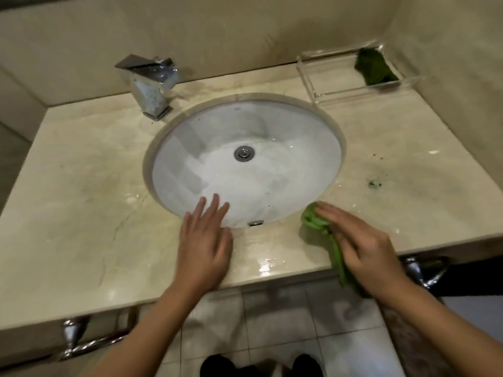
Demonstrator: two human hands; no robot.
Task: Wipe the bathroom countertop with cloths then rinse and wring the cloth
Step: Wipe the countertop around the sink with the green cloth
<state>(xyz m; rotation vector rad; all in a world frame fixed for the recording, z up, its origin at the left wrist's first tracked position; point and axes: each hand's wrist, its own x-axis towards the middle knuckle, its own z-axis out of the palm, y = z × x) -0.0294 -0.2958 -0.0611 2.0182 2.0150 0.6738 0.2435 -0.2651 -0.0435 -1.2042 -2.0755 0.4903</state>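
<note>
The left hand (204, 240) lies flat on the wet cream marble bench (81, 186) at the near rim of the white oval sink (204, 148), its grip spread and empty. The right hand (364, 248) presses a crumpled bright green cloth (315, 219) onto the bench just right of the sink, fingers straight, grip not closed.
</note>
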